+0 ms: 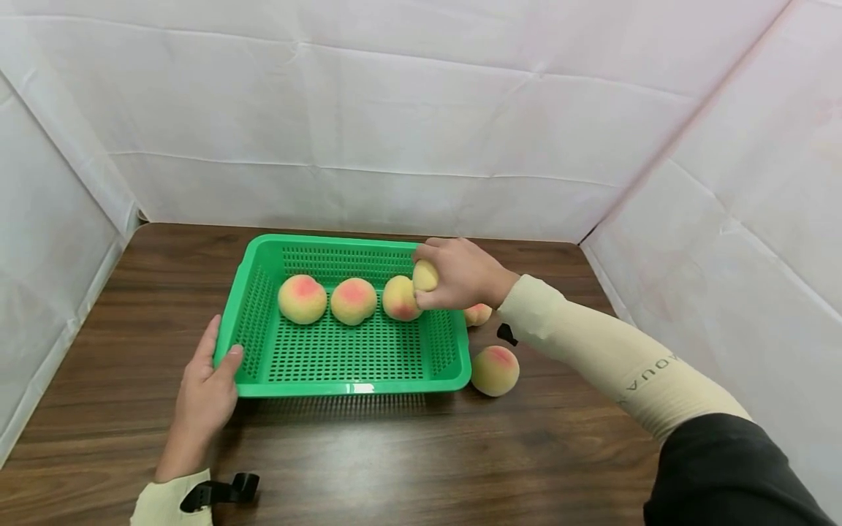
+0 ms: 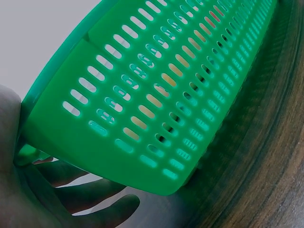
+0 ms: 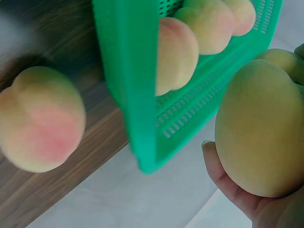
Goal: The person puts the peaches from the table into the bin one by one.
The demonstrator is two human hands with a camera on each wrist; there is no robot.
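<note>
A green plastic basket [image 1: 355,389] with slotted walls sits on the table. Three yellow-pink peaches lie in a row inside it: a left one [image 1: 302,299], a middle one [image 1: 354,301] and a right one [image 1: 400,298]. My left hand [image 1: 205,391] grips the basket's left rim, thumb over the edge; in the left wrist view its fingers [image 2: 90,192] reach below the rim outside the slotted wall. Over the basket's right end, my right hand [image 1: 460,274] holds a peach [image 3: 261,133], mostly covered by the hand in the head view.
Right of the basket, one peach [image 1: 495,371] rests on the dark wooden table [image 1: 408,453]. Another peach [image 1: 478,314] lies farther back, partly hidden by my right hand. White cloth walls [image 1: 395,124] stand behind the table and at both sides.
</note>
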